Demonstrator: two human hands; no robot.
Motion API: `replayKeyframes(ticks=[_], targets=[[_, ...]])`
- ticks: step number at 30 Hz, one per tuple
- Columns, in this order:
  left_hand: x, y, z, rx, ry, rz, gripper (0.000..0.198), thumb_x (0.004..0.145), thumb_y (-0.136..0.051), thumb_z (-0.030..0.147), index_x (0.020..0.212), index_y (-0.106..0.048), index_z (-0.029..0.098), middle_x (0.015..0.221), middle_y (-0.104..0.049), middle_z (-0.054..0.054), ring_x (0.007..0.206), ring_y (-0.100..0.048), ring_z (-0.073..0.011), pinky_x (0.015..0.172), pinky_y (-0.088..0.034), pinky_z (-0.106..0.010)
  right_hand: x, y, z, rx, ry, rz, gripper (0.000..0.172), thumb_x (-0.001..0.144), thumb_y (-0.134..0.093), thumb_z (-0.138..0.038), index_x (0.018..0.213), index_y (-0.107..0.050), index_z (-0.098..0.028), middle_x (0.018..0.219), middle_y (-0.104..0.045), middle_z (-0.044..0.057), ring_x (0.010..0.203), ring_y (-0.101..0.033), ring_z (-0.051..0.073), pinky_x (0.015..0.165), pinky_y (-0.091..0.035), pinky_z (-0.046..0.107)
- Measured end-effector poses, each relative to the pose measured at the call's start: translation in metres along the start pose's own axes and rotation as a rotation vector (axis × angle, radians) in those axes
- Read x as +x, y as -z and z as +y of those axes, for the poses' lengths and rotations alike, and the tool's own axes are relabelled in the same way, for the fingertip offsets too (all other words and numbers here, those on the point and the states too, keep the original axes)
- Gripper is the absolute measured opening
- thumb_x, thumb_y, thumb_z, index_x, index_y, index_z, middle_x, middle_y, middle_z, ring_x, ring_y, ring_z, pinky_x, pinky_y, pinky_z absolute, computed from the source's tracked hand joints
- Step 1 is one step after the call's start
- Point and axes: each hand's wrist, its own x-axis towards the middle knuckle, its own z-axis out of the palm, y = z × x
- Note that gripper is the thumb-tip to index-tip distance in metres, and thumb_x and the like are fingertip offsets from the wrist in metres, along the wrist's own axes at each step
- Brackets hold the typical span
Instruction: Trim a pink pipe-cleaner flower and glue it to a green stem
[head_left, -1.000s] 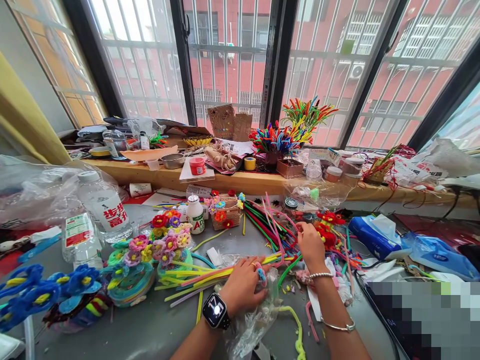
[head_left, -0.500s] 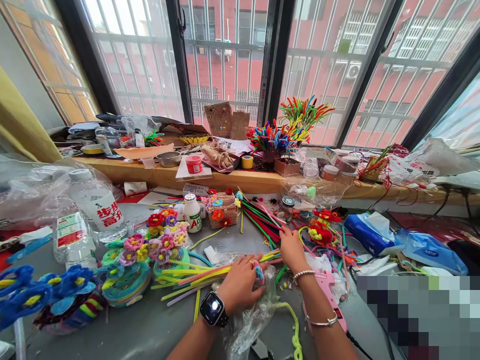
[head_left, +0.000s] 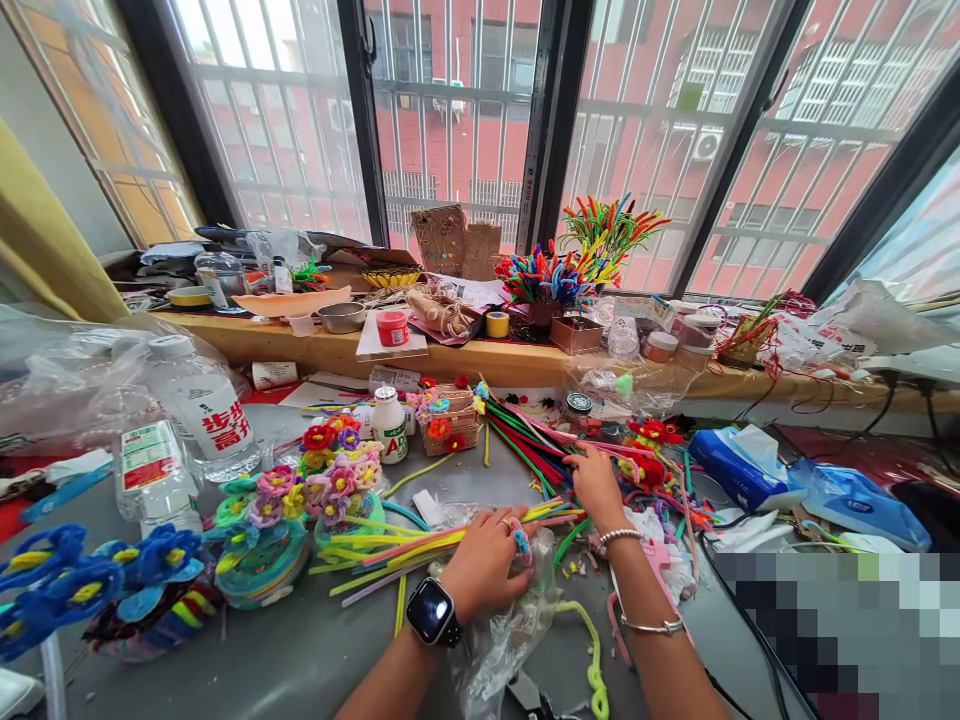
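My left hand (head_left: pixel 486 565), with a watch on the wrist and a fuzzy ring, lies palm down with outstretched fingers. Under it are a bundle of yellow and pink pipe cleaners (head_left: pixel 405 545) and a crumpled clear plastic bag (head_left: pixel 491 650). Farther right, my right hand (head_left: pixel 598 488) has its fingers curled at the ends of a bundle of red, green and pink pipe cleaners (head_left: pixel 529 450); its fingertips are partly hidden. Partly behind the right forearm lies a pink glue gun (head_left: pixel 658 562). A twisted yellow-green pipe cleaner (head_left: pixel 589 640) and pliers (head_left: pixel 529 695) lie between my forearms.
Pipe-cleaner flower pots (head_left: pixel 262 565) stand at left beside large plastic bottles (head_left: pixel 202 410). A white bottle (head_left: pixel 390 430) and a flower-trimmed box (head_left: pixel 450 425) stand behind my left hand. Red flowers (head_left: pixel 645 470) and a blue tissue pack (head_left: pixel 735 470) are at right. A cluttered windowsill (head_left: pixel 480 365) runs behind.
My right hand has moved slightly right and away from me along the pipe cleaners. My left hand stays on its bundle. The view has shifted a little.
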Motion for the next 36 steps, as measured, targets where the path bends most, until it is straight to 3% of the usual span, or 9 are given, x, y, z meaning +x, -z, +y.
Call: replayKeyframes(ticks=[3, 6, 16, 27, 33, 36], targets=[[-0.001, 0.001, -0.001, 0.007, -0.004, -0.001, 0.051, 0.07, -0.052, 0.033, 0.118, -0.042, 0.021, 0.127, -0.04, -0.012, 0.113, -0.037, -0.0284, 0.093, -0.028, -0.045, 0.004, -0.001, -0.006, -0.036, -0.024, -0.005, 0.022, 0.077, -0.048, -0.012, 0.087, -0.066, -0.02, 0.113, -0.049, 0.007, 0.101, -0.043, 0.022, 0.079, -0.037, 0.029], [-0.002, 0.001, 0.0, 0.006, -0.004, -0.001, 0.051, 0.07, -0.052, 0.033, 0.118, -0.042, 0.022, 0.127, -0.04, -0.011, 0.113, -0.038, -0.0284, 0.093, -0.027, -0.045, 0.007, -0.002, -0.012, -0.088, -0.036, -0.01, 0.016, 0.081, -0.048, -0.02, 0.092, -0.059, -0.016, 0.109, -0.05, 0.008, 0.098, -0.046, 0.021, 0.076, -0.041, 0.034], [0.0, 0.0, 0.0, 0.002, -0.004, 0.0, 0.051, 0.07, -0.053, 0.034, 0.118, -0.041, 0.023, 0.127, -0.04, -0.011, 0.114, -0.037, -0.028, 0.094, -0.027, -0.045, 0.012, -0.005, -0.014, -0.166, 0.011, -0.042, 0.02, 0.082, -0.048, -0.024, 0.098, -0.053, -0.014, 0.108, -0.051, 0.007, 0.093, -0.051, 0.019, 0.076, -0.043, 0.037], [-0.001, 0.0, 0.0, 0.003, -0.001, -0.005, 0.05, 0.07, -0.052, 0.034, 0.118, -0.042, 0.023, 0.128, -0.039, -0.011, 0.113, -0.037, -0.0279, 0.094, -0.026, -0.045, 0.008, 0.003, -0.013, -0.075, 0.031, -0.056, 0.013, 0.08, -0.05, -0.021, 0.086, -0.059, -0.013, 0.103, -0.053, 0.006, 0.096, -0.048, 0.019, 0.078, -0.04, 0.036], [-0.001, 0.0, 0.0, -0.006, -0.006, -0.005, 0.051, 0.07, -0.051, 0.032, 0.119, -0.041, 0.021, 0.128, -0.039, -0.012, 0.114, -0.036, -0.0284, 0.094, -0.025, -0.045, 0.001, -0.003, -0.022, -0.046, -0.019, -0.074, 0.019, 0.082, -0.048, -0.025, 0.096, -0.054, -0.014, 0.103, -0.053, 0.006, 0.089, -0.052, 0.018, 0.075, -0.043, 0.037], [-0.001, 0.0, 0.0, -0.01, -0.003, -0.006, 0.051, 0.07, -0.05, 0.033, 0.119, -0.04, 0.021, 0.127, -0.04, -0.011, 0.114, -0.036, -0.0282, 0.093, -0.026, -0.045, -0.002, -0.006, -0.023, -0.006, -0.036, -0.036, 0.016, 0.081, -0.049, -0.024, 0.09, -0.057, -0.013, 0.101, -0.054, 0.006, 0.09, -0.051, 0.018, 0.076, -0.041, 0.036]])
